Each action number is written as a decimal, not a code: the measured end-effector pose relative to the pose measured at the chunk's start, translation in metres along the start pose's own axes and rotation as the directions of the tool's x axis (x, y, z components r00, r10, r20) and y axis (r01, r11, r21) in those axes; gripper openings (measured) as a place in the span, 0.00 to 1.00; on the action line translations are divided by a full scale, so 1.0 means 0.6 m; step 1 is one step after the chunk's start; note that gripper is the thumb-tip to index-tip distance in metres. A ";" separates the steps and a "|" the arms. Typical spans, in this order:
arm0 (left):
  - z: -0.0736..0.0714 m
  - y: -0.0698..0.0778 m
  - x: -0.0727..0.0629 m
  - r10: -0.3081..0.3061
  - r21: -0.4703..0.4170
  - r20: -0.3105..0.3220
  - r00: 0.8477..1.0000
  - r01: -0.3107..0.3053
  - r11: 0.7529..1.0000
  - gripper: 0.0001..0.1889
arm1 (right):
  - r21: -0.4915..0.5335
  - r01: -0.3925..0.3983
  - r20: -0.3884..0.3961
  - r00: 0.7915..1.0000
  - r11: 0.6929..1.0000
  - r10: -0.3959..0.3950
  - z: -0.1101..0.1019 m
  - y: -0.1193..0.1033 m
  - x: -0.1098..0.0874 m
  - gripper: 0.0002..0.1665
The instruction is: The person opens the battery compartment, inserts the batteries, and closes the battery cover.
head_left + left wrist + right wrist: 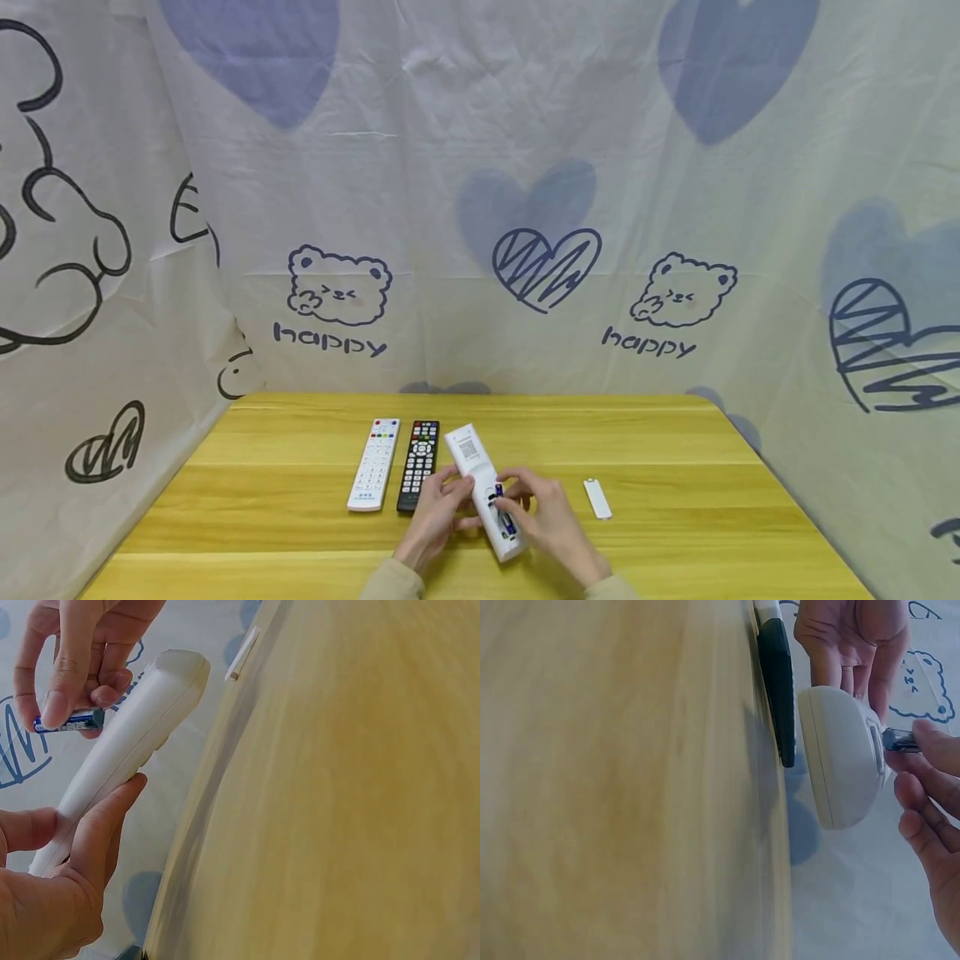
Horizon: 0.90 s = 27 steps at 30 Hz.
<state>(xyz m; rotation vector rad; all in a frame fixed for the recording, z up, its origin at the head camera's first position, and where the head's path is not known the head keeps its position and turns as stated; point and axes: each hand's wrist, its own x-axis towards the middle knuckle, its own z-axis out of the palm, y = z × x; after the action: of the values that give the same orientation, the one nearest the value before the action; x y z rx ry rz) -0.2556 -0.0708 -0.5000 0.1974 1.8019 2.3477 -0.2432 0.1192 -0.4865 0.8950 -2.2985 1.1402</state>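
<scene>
My left hand (438, 514) grips a white remote control (468, 450) by its side, back face up and tilted above the table. Its battery compartment is uncovered, and a blue battery (508, 524) shows in it. Between thumb and fingers, my right hand (553, 522) pinches another blue battery (73, 721) close over the compartment. In the right wrist view this battery (900, 740) points its end at the remote's back (851, 757). Whether it touches the compartment I cannot tell. The small white battery cover (597, 499) lies on the table to the right of my right hand.
On the wooden table (262, 500), a white remote (373, 467) and a black remote (417, 467) lie side by side, buttons up, left of my hands. A printed cloth (450, 333) hangs behind the table and along both sides.
</scene>
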 end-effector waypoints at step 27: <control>0.001 0.003 -0.002 0.001 0.011 -0.012 1.000 -0.001 1.000 0.27 | -0.235 -0.038 0.095 0.994 0.971 0.062 0.009 -0.030 0.003 0.06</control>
<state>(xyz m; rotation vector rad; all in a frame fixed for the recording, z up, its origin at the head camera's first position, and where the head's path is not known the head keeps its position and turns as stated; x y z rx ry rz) -0.2543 -0.0707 -0.4983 0.1860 1.8214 2.3452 -0.2324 0.1060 -0.4785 0.8255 -2.4867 0.8372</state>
